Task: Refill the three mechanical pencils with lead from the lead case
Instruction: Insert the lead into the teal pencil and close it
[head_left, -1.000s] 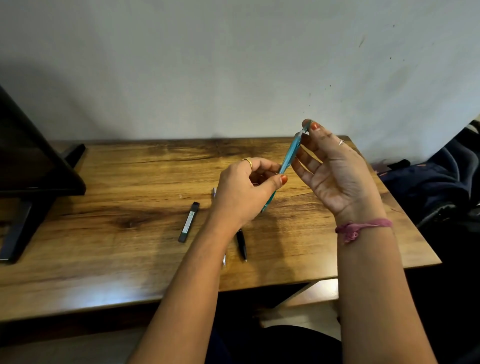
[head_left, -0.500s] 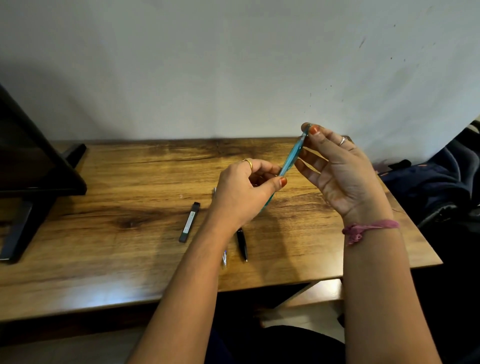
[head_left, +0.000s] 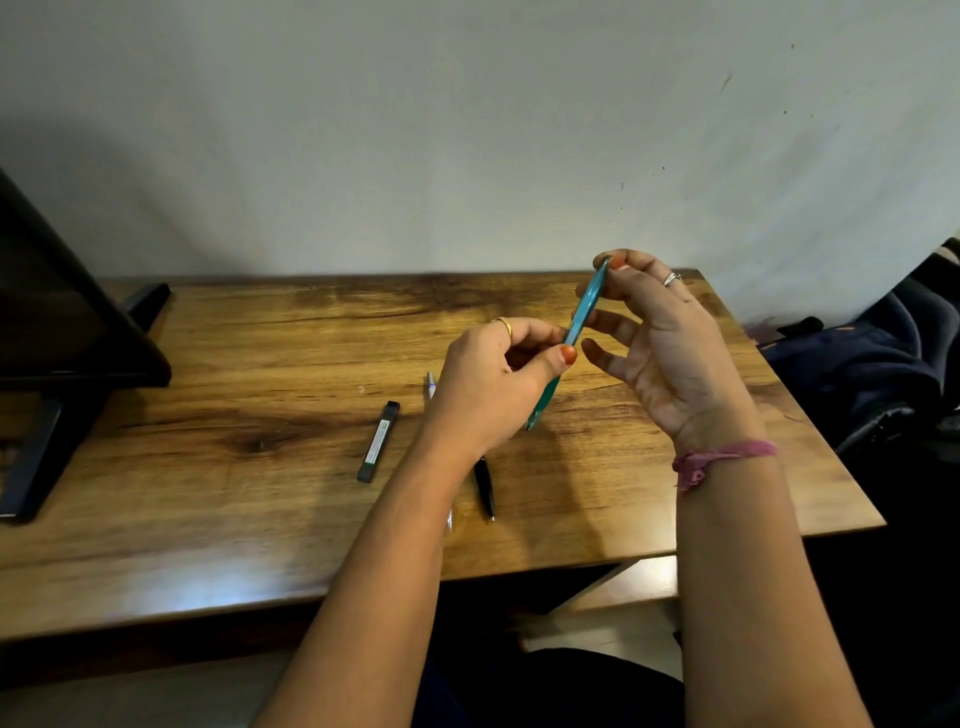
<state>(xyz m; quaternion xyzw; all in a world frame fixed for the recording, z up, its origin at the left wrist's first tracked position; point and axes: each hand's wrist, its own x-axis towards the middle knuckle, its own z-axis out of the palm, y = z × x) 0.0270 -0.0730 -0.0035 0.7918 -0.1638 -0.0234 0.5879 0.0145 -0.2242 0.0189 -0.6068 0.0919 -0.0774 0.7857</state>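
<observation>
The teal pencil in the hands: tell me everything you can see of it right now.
The teal pencil is a slim, glossy, plastic-looking mechanical pencil, held in the air above the wooden table, steeply tilted with its tip end pointing down toward the person. The left hand grips its lower middle between thumb and fingers; the right hand pinches its top end with thumb and fingertip. Its lower end pokes out below the left hand. Whether the cap is on or off cannot be made out.

Home desk, wooden table (head_left: 260, 364), monitor (head_left: 62, 312), plain wall (head_left: 467, 130)
</observation>
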